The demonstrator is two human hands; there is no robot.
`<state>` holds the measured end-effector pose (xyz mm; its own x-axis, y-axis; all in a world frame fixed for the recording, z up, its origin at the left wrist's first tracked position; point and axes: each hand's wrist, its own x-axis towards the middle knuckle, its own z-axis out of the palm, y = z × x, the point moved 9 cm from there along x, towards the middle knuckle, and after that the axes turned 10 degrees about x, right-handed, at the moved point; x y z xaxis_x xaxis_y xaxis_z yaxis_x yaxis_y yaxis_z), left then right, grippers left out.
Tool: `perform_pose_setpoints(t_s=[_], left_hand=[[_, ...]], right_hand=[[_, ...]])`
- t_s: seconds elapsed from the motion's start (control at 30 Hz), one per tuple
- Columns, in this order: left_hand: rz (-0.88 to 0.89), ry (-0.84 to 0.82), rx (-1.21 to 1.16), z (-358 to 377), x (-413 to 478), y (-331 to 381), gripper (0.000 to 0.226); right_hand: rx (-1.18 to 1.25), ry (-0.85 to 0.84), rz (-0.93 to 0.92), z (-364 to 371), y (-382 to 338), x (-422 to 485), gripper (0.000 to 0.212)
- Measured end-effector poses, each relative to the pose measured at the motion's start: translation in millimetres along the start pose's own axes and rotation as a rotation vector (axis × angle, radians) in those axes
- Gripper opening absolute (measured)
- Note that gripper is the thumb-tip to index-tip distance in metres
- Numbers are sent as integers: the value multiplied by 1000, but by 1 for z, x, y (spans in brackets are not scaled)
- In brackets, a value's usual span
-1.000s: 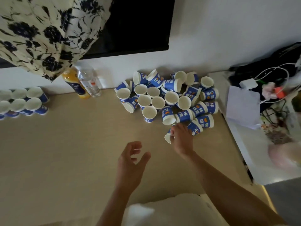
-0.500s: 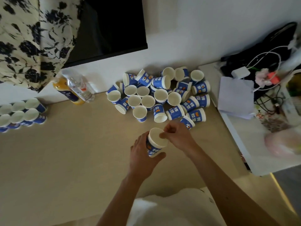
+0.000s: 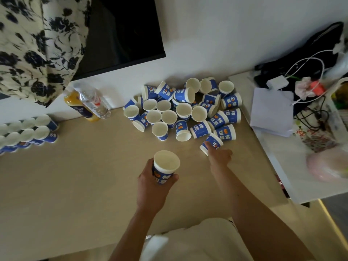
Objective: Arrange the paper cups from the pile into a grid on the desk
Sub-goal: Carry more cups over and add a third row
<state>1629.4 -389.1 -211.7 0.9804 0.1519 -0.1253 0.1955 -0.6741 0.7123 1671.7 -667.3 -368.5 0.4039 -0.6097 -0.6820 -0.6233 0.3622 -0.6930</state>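
Change noted: the held cup (image 3: 165,169) is now sitting in the left hand (image 3: 153,189) alone, whereas half a second ago both hands were sharing it. The right hand (image 3: 219,157) is reaching forward again to the pile (image 3: 180,110), which is lying just beyond it. It is touching a side-lying cup (image 3: 211,144) at the pile's near edge.

Judgement: the handover is finished and a second cup is being collected. Both are likely going next to the grid rows (image 3: 28,132), which are standing well off to the left of the left hand.

Left hand: fingers and thumb are wrapping the cup's lower wall, mouth upward, above the surface (image 3: 75,185).

Right hand: the arm is extending, back of the hand upward. Whether the fingers are closing round the cup cannot be told.
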Motion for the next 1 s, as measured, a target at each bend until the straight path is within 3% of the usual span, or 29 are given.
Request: perform_pose_setpoints(t_s=[0.23,0.47,0.53,0.6,0.8,1.0], left_hand=[[-51,37,-33,-7,-24,-7,59],[-132,107,-80,-20,-50,-38,58],[-157,155,-93,-30,-54,-49,58],[-179,210,-103,-46,-56,-57,58],[-192,352,-155,-116,-64,-91,56],[-164,531,-169,-199,-87,-138,58]], right_hand=[[-63,50,-12,13,-7,11,107],[32,-33,-77,11,-5,7,79],[27,-12,-41,8,2,-10,86],[4,-27,-136,11,6,-34,87],[39,-359,-467,63,23,-135,55],[65,-674,-660,119,36,-267,62]])
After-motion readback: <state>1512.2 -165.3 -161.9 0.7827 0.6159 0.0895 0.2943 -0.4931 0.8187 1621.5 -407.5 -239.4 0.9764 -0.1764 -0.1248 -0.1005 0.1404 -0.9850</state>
